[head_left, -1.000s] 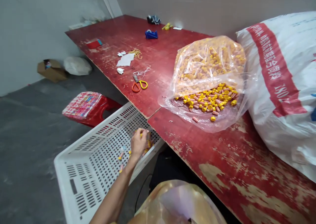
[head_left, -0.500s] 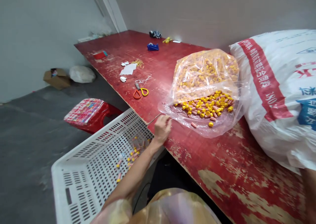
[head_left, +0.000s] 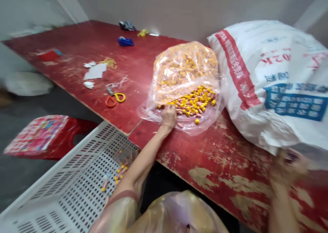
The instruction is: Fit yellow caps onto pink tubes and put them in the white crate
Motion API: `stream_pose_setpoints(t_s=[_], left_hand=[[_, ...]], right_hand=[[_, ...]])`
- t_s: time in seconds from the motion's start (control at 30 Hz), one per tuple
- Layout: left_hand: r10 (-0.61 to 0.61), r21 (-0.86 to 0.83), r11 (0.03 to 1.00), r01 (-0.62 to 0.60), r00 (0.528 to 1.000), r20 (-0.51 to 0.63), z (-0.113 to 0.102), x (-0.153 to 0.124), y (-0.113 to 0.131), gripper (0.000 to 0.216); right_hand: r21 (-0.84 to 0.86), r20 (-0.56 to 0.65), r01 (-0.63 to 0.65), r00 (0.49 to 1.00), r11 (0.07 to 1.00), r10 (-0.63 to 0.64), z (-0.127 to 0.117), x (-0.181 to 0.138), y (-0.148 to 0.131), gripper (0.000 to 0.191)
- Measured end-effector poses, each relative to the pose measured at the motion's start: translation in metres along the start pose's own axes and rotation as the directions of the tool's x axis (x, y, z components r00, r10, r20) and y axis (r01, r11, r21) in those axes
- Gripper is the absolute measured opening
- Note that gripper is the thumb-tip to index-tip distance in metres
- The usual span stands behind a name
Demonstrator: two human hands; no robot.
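My left hand (head_left: 168,117) reaches into the open mouth of a clear plastic bag (head_left: 184,72) full of small yellow-capped pink pieces (head_left: 192,103); its fingers are curled down among the spilled pieces, and what they hold is hidden. My right hand (head_left: 288,164) is blurred at the lower right, against the bottom edge of a big white woven sack (head_left: 269,82) with red and blue print. A white perforated crate (head_left: 77,185) beside the red table (head_left: 205,154) holds a few of the same pieces (head_left: 119,169).
Orange-and-yellow scissors (head_left: 114,98), paper scraps (head_left: 95,71), a blue tape dispenser (head_left: 125,41) and a red item (head_left: 48,55) lie on the table's left and far parts. A red stool with a patterned cushion (head_left: 38,135) stands on the grey floor left of the crate.
My left hand rose out of the crate, crossed the table edge and now sits in the bag's mouth. My right hand came into view at the lower right. The camera swung right.
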State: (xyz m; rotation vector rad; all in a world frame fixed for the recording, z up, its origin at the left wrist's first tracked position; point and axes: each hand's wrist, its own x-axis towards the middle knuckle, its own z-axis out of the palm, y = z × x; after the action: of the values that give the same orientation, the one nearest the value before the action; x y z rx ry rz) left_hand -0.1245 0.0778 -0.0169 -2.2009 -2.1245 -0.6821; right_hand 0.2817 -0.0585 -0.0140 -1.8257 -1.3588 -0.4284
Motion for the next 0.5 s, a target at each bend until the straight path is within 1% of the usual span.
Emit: stream_pose_setpoints(t_s=[0.03,0.07,0.1,0.13,0.17,0.23,0.3,0.37,0.43,0.5], left_hand=[[0.024,-0.034,0.999,-0.025,0.999,-0.03,0.001,-0.005,0.003,0.023],[0.051,-0.059,0.997,-0.054,0.998,-0.047,0.002,-0.01,0.006,0.024],[0.074,-0.065,0.995,-0.077,0.996,-0.048,0.004,-0.014,0.01,0.023],[0.091,-0.053,0.994,-0.092,0.995,-0.037,0.006,-0.018,0.013,0.022],[0.099,-0.028,0.995,-0.099,0.995,-0.016,0.008,-0.022,0.016,0.023],[0.093,0.024,0.995,-0.094,0.995,0.042,0.011,-0.026,0.018,0.026],[0.08,0.036,0.996,-0.084,0.991,0.104,0.013,-0.027,0.015,0.025],[0.08,0.013,0.996,-0.083,0.987,0.138,0.012,-0.027,0.01,0.022],[0.085,-0.031,0.996,-0.082,0.989,0.12,0.01,-0.028,0.006,0.021],[0.089,-0.088,0.993,-0.084,0.994,0.06,0.007,-0.029,0.007,0.023]], right_hand=[[-0.033,0.035,0.034,0.999,0.999,-0.033,-0.002,-0.016,-0.008,0.05],[0.01,0.171,0.098,0.98,0.995,-0.098,-0.002,-0.029,-0.019,0.048],[0.07,0.265,0.16,0.949,0.985,-0.173,0.0,-0.04,-0.033,0.049],[0.113,0.332,0.201,0.916,0.973,-0.228,0.004,-0.048,-0.047,0.049],[0.15,0.373,0.226,0.889,0.963,-0.266,0.009,-0.052,-0.06,0.048],[0.212,0.405,0.24,0.861,0.947,-0.309,0.019,-0.056,-0.08,0.045],[0.309,0.432,0.198,0.842,0.93,-0.322,0.026,-0.057,-0.09,0.04],[0.395,0.457,0.142,0.827,0.908,-0.328,0.032,-0.058,-0.095,0.038],[0.431,0.466,0.121,0.819,0.894,-0.335,0.037,-0.06,-0.096,0.037],[0.45,0.485,0.104,0.805,0.887,-0.34,0.041,-0.064,-0.098,0.037]])
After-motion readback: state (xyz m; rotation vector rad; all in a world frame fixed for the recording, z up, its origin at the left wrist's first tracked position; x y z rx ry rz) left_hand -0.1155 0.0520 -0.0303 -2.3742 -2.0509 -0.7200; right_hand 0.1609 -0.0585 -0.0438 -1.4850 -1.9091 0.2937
